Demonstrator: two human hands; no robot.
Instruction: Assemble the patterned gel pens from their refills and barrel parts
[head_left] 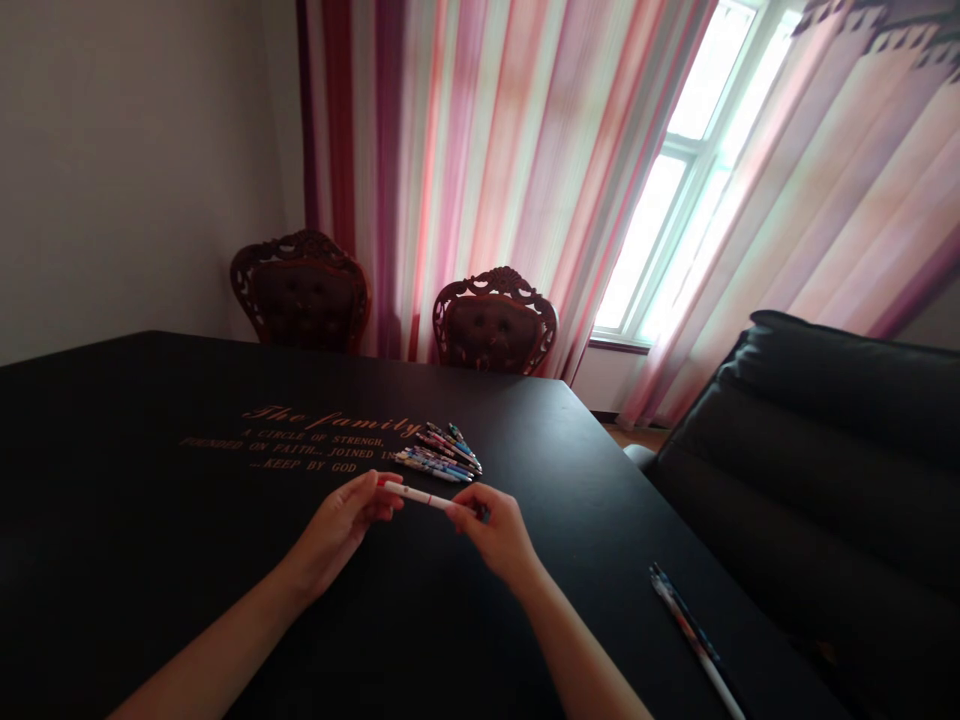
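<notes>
A white pen (417,495) with red parts is stretched between my two hands above the dark table. My left hand (358,512) pinches its left, red end. Its other end sits in the closed fingers of my right hand (493,525), which hide the tip. Just beyond the hands lies a pile of pens (441,455) in mixed colours, mostly pointing the same way.
The black table (187,590) carries printed gold lettering (330,420). Two slim pens (694,630) lie near its right edge. Two carved chairs (495,325) stand at the far side, and a dark leather seat (840,470) is to the right.
</notes>
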